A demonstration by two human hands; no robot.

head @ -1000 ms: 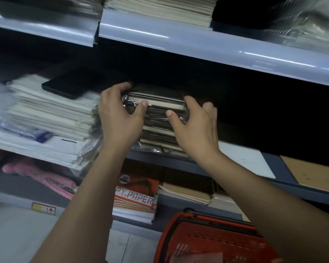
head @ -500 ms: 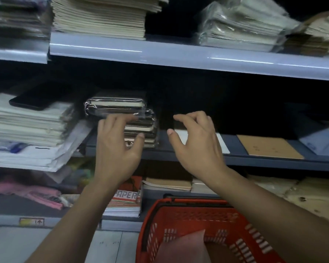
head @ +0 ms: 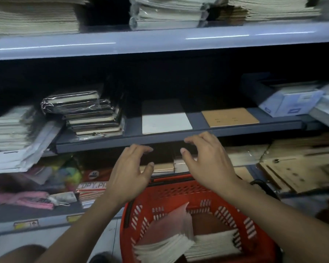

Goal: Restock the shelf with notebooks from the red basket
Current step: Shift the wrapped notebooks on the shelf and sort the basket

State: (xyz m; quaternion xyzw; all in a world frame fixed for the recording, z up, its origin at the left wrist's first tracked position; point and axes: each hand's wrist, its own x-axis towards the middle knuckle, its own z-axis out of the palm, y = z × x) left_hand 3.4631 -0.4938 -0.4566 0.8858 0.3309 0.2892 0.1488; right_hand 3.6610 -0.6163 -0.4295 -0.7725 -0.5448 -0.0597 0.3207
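So: both hands empty, mid-air betw. shelf edge and basket. Left hand (head: 130, 173) fingers loosely curled, fairly wide, holding nothing; right hand (head: 207, 160) same, fingers spread and bent, nothing in them.

Red basket (head: 165, 190) at 6 o'clock, below the hands. Still holds notebooks (head: 171, 242): pale stacks, page edges up, several deep; exact count can't tell, blurred.

Middle shelf (head: 179, 138) at 12 o'clock of the hands. Stack of dark wrapped notebooks (head: 91, 114) at 10 o'clock, sitting on it, looks placed. White notebook (head: 165, 118) at 12, brown notebook (head: 229, 116) at 1 o'clock, each lying flat, apart from one another.

Progress, my read: partway. One stack on shelf; basket far from emptied. Free space behind and betw. the flat ones. Next prob. a reach down into basket for more.
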